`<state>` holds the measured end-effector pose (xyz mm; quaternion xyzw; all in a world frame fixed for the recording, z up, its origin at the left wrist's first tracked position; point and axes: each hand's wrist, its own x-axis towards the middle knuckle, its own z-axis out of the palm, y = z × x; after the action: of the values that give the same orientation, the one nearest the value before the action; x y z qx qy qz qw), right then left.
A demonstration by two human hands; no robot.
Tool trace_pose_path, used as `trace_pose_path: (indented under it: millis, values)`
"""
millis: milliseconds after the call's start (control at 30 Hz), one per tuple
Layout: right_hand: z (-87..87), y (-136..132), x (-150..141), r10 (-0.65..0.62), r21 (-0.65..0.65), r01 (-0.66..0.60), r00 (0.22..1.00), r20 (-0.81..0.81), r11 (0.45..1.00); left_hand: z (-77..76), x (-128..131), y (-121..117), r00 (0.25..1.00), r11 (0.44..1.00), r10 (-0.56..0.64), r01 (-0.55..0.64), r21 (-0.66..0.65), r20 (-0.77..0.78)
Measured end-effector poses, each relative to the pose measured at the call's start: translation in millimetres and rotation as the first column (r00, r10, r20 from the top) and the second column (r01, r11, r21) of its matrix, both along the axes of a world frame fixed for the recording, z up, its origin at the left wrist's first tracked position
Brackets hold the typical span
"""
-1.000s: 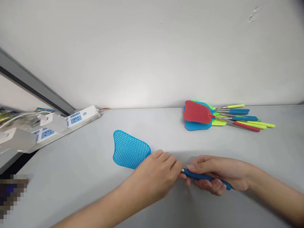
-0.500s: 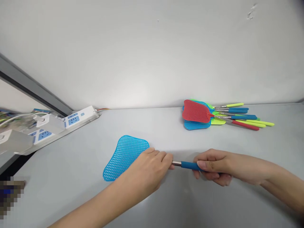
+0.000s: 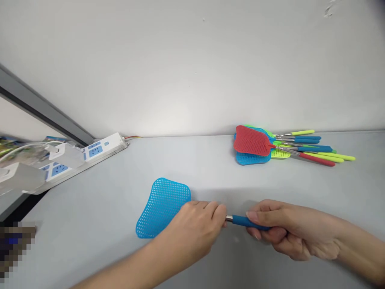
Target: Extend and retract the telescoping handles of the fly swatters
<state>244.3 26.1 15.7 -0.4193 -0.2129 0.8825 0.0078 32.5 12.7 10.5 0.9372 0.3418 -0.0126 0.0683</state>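
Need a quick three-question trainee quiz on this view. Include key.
1. Which hand is nearer the mesh head of the held blue swatter?
2. Which colour of head lies on top of the swatter pile? (a) green (b) red (c) blue
3. True or false: in the picture, the power strip lies left of the pile.

Key: 1. The left hand; the right hand grips the handle. 2. b. 3. True.
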Motion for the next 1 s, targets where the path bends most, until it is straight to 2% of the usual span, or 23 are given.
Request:
trace_pose_path:
  millis: [100,267,400,567,633,700,767,833,900,1000]
  values:
    - [-5.9,8,3,-0.014,-0.203,-0.008,0.994,-0.104,0.979,-1.4,1,-3,1.000,0.999,0.015,-0.015,0.041,-0.001]
    - [-16.4,17,6,-0.076,-0.488,-0.075,0.957,-0.281,0.870,1.0,2,-3,0.999,0.994,0.032,-0.031,0.105,-0.015]
    - [-24.5,16,6,-0.117,-0.587,-0.137,0.920,-0.374,0.798,1.5,2,-5,0.999,0.986,0.041,-0.038,0.161,-0.017]
    - [-29.5,16,7,-0.115,-0.604,-0.145,0.922,-0.371,0.784,-2.8,1,-7,1.000,0.981,0.022,-0.020,0.193,-0.008]
    - [-28.2,16,8,-0.101,-0.588,-0.130,0.933,-0.344,0.798,-2.7,1,-6,1.000,0.981,0.021,-0.019,0.195,-0.006]
    - [-24.0,16,7,-0.089,-0.536,-0.083,0.954,-0.287,0.840,-0.2,2,-3,1.000,0.978,0.019,-0.017,0.207,-0.006]
    - [-17.1,14,5,-0.071,-0.406,-0.022,0.975,-0.212,0.914,4.0,3,0,1.000,0.971,0.011,-0.011,0.239,-0.001]
    - [-9.6,11,3,-0.041,-0.192,0.008,0.984,-0.172,0.981,8.5,2,3,1.000,0.963,-0.001,-0.002,0.271,0.010]
    - [-3.3,9,2,0.012,-0.002,-0.013,0.986,-0.169,1.000,12.5,1,5,0.999,0.959,-0.019,0.010,0.284,0.029]
    - [2.0,10,4,0.045,0.109,-0.030,0.990,-0.132,0.994,18.0,-3,8,0.994,0.954,-0.042,0.009,0.300,0.102]
